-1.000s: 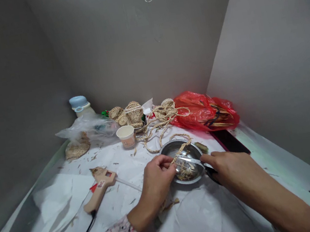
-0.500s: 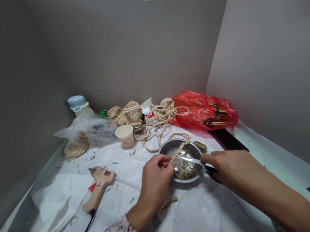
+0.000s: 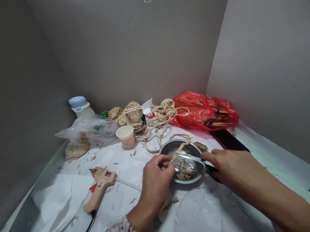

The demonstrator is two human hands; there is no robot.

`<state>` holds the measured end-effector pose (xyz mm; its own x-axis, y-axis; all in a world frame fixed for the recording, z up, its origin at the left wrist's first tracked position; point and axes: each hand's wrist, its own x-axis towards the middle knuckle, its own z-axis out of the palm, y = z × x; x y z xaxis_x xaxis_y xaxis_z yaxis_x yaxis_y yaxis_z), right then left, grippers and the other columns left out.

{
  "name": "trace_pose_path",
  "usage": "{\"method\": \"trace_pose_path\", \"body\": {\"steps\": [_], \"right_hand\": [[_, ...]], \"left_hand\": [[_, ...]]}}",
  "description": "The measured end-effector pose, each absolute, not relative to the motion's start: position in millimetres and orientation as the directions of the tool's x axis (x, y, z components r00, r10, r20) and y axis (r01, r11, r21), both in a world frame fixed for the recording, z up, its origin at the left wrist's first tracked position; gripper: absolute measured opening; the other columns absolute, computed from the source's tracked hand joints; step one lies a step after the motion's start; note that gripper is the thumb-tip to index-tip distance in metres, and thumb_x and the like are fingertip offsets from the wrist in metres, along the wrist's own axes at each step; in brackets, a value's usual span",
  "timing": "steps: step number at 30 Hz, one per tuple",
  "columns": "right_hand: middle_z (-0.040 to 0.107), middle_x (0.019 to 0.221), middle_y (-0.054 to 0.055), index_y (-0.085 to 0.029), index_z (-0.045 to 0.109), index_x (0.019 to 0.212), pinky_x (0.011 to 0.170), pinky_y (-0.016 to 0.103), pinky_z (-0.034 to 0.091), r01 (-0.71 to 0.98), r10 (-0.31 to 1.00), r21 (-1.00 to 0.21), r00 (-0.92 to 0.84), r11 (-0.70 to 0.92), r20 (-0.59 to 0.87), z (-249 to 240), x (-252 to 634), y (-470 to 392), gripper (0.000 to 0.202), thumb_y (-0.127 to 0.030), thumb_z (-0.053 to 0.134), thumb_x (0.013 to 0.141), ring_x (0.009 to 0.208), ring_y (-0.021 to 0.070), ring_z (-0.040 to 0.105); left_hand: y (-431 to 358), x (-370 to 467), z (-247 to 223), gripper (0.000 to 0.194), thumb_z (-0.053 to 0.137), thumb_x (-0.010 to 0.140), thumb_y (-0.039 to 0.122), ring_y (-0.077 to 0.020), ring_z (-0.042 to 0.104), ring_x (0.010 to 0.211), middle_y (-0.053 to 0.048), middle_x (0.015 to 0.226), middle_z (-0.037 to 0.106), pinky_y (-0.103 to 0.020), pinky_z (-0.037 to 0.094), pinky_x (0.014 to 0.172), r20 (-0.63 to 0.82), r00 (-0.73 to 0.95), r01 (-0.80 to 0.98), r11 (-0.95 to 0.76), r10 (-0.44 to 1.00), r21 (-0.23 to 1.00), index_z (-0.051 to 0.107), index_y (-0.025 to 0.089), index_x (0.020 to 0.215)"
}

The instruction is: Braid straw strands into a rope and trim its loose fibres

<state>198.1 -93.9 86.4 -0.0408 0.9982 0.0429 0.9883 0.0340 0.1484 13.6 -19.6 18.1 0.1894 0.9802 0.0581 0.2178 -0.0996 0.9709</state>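
Straw-coloured braid (image 3: 179, 150) is pinched between the fingers of the left hand (image 3: 156, 175) at the nine o'clock side of a metal bowl (image 3: 190, 181). Fingers of the right hand (image 3: 230, 163) grip black-handled scissors (image 3: 193, 158), blades over the bowl. From the bowl: glue gun (image 3: 99, 192) at nine o'clock, paper cup (image 3: 127, 140) at ten, red bag (image 3: 194, 112) at one.

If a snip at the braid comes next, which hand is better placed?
Probably the right hand: it holds the scissors close to the braid, over the metal bowl, while the left hand pinches the braid.
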Motion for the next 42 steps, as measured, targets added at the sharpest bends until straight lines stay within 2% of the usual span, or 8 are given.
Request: {"method": "trace_pose_path", "body": {"steps": [8, 15, 20, 35, 42], "right_hand": [[0.071, 0.080, 0.003, -0.025, 0.065, 0.095, 0.048, 0.026, 0.022, 0.988, 1.000, 0.154, 0.021, -0.019, -0.009, 90.4, 194.5, -93.1, 0.022, -0.013, 0.054, 0.081, 0.067, 0.0213, 0.069], [0.072, 0.082, 0.003, -0.025, 0.065, 0.096, 0.050, 0.028, 0.020, 0.994, 1.000, 0.109, -0.012, 0.015, -0.026, 87.6, 192.8, -93.3, 0.026, -0.012, 0.052, 0.078, 0.070, 0.0223, 0.069], [0.073, 0.084, 0.004, -0.025, 0.065, 0.097, 0.049, 0.028, 0.018, 0.991, 0.999, 0.131, 0.011, -0.004, -0.048, 88.9, 191.5, -92.7, 0.027, -0.013, 0.052, 0.077, 0.071, 0.0228, 0.069], [0.074, 0.086, 0.004, -0.025, 0.066, 0.097, 0.054, 0.027, 0.034, 0.993, 0.995, 0.115, 0.013, -0.002, -0.096, 91.1, 193.7, -92.3, 0.024, -0.014, 0.054, 0.079, 0.079, 0.0239, 0.071], [0.073, 0.083, 0.003, -0.027, 0.066, 0.099, 0.053, 0.027, 0.033, 0.994, 0.996, 0.105, 0.009, 0.000, -0.084, 92.2, 194.3, -93.1, 0.027, -0.013, 0.054, 0.079, 0.077, 0.0228, 0.070]], "left_hand": [[-21.7, 14.1, 23.7, 0.019, 0.066, 0.067, 0.027, -0.0135, 0.054, 0.057, -0.002, 0.064, 0.064, -0.022, 0.040, 0.053, 0.042, 0.180, 0.225, -0.083, 0.983, 0.971, 0.070, 0.014, 0.080], [-20.8, 14.6, 22.0, 0.018, 0.065, 0.068, 0.025, -0.0131, 0.053, 0.057, -0.002, 0.065, 0.064, -0.022, 0.040, 0.053, 0.044, 0.172, 0.222, -0.082, 0.984, 0.971, 0.069, 0.014, 0.081], [-20.5, 14.7, 21.3, 0.017, 0.063, 0.069, 0.024, -0.0130, 0.053, 0.058, -0.002, 0.066, 0.064, -0.023, 0.040, 0.054, 0.036, 0.183, 0.234, -0.079, 0.982, 0.969, 0.068, 0.014, 0.082], [-22.2, 15.9, 23.5, 0.017, 0.063, 0.067, 0.023, -0.0129, 0.054, 0.059, -0.001, 0.065, 0.064, -0.022, 0.041, 0.056, 0.041, 0.171, 0.226, -0.080, 0.984, 0.971, 0.067, 0.014, 0.081], [-20.4, 15.8, 20.5, 0.016, 0.063, 0.068, 0.023, -0.0126, 0.053, 0.058, -0.001, 0.064, 0.063, -0.022, 0.041, 0.055, 0.054, 0.177, 0.231, -0.095, 0.983, 0.968, 0.068, 0.014, 0.080]]}}
